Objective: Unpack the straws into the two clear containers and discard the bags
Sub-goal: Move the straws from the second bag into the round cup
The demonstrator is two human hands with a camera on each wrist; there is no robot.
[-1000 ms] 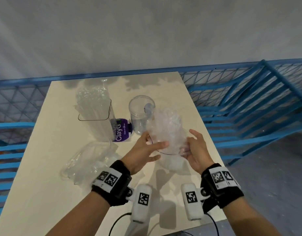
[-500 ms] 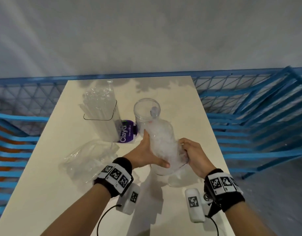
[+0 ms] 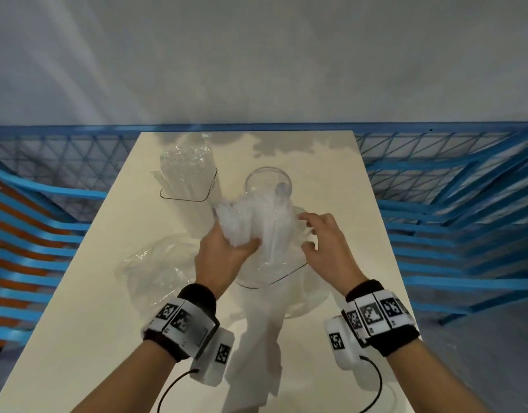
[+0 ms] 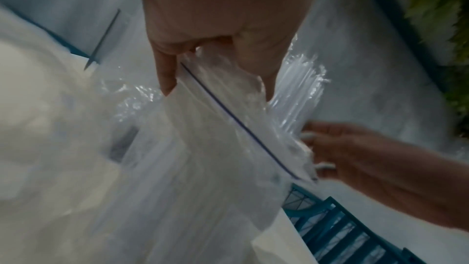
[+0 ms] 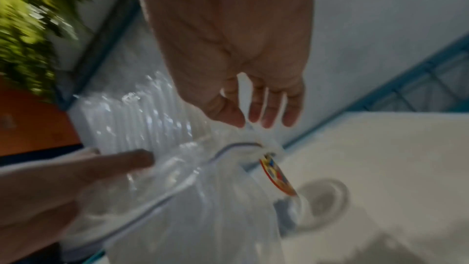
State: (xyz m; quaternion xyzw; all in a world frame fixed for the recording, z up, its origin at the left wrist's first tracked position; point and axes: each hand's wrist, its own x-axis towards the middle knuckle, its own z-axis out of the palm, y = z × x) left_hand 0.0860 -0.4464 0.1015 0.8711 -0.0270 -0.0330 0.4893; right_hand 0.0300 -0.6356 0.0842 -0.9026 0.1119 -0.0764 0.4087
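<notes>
My left hand [image 3: 240, 244] grips a bundle of clear straws [image 3: 244, 222] that stands, still wrapped in thin plastic, in the near clear container [image 3: 286, 274] with a dark rim. On the container's right side, my right hand [image 3: 311, 234] pinches a strip of the straw bag [image 5: 250, 129] between thumb and fingertips. The bundle leans toward the far left. A second clear container [image 3: 185, 198] holding several straws stands at the back left of the table.
An empty crumpled bag [image 3: 155, 269] lies on the white table [image 3: 107, 323] left of my left wrist. A round clear jar [image 3: 268, 177] stands just behind the straws. Blue railing [image 3: 435, 174] surrounds the table on three sides.
The straw bundle has sunk deeper into the near container and tipped left. My left hand shifted up around the straws; my right hand moved from the container's side to the bag's edge.
</notes>
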